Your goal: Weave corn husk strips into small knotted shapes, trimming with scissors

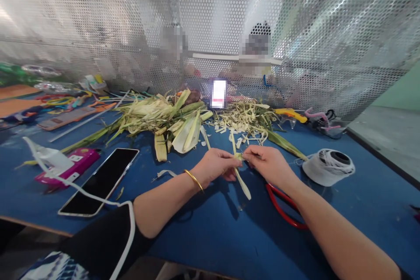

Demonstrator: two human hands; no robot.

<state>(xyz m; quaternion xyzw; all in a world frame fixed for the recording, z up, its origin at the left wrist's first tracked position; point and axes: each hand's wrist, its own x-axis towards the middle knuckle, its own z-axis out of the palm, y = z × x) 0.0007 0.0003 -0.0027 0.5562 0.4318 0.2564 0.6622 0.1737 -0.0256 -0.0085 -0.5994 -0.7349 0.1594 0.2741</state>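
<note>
Head view: our left hand (216, 164) pinches pale strip (243, 186); right hand (269, 162) fingers narrowed, hold unclear; spool (323, 170) at three o'clock.

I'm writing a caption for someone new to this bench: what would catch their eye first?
Probably the bright screen at the back middle, glowing before the perforated metal sheet. Next, front and centre, the left hand pinches a pale strip, with the right hand close at its side. The red handle partly hidden by the right forearm also stands out against the blue tabletop.
</note>
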